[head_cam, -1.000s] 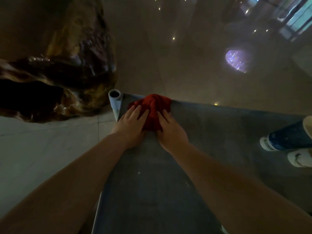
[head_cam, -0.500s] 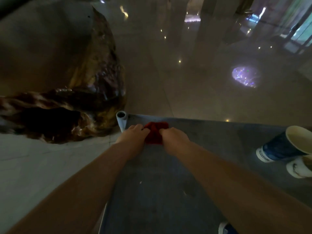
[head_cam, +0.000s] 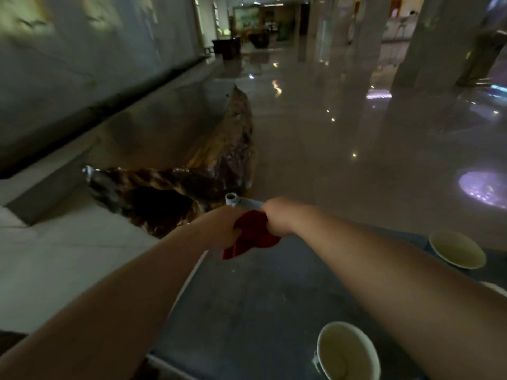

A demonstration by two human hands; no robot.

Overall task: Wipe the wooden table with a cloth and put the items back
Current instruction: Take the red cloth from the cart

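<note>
Red cloth soft, matt; table dull grey; floor glossy; paper cup.

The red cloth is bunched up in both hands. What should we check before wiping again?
1. Both hands hold the red cloth: left hand, right hand: ok.
2. Cloth flat on the table: not ok, it hangs bunched.
3. Near cup out of the wiping path: not ok.
4. Far cup off to the side: ok.
5. Table clean: cannot tell, too dim.

Both hands, left hand and right hand, grip a red cloth above the table; two paper cups stand nearer on it.
</note>
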